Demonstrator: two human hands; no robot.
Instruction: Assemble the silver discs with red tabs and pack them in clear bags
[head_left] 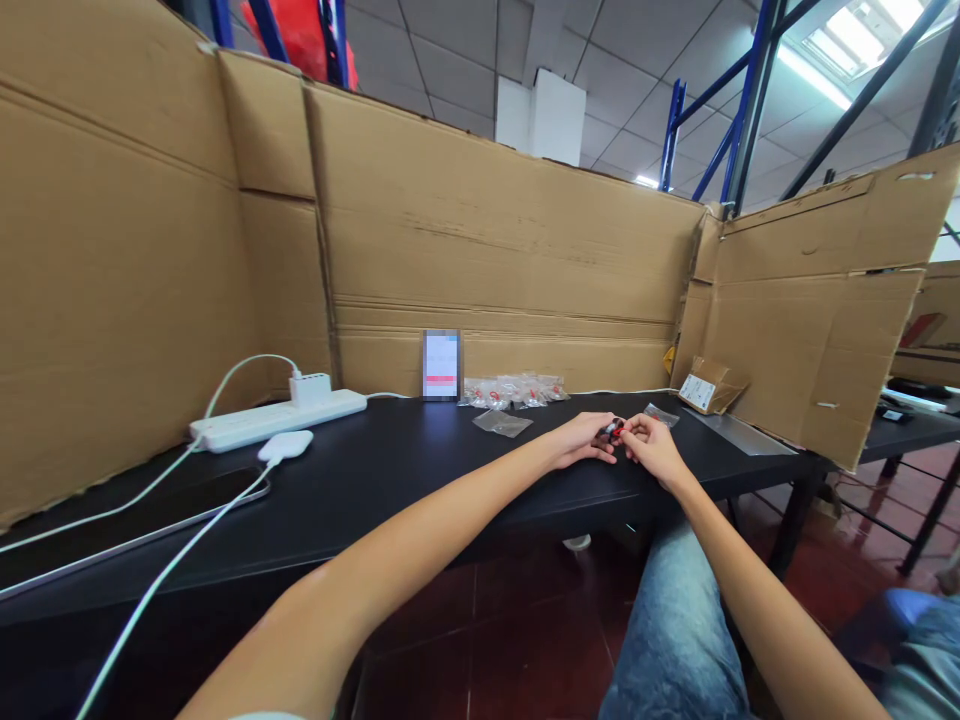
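Observation:
Near the table's front edge, my left hand [586, 440] and my right hand [649, 444] meet over a small black and red item [612, 432]. It is too small for me to tell its kind. The left fingers are closed around its dark part, while the right thumb and forefinger pinch at its red side. A flat clear plastic bag [502, 424] lies to the left of my hands. Just behind the right hand is another small clear bag [661, 414], partly hidden. Several clear bags with red bits inside [514, 391] sit in a row farther back.
A phone [441, 366] with a lit screen stands against the cardboard wall [510, 240]. On the left are a white power strip [281, 420], a charger [285, 446], cables and a dark tablet [135, 520]. A small open cardboard box [711, 386] stands at the right.

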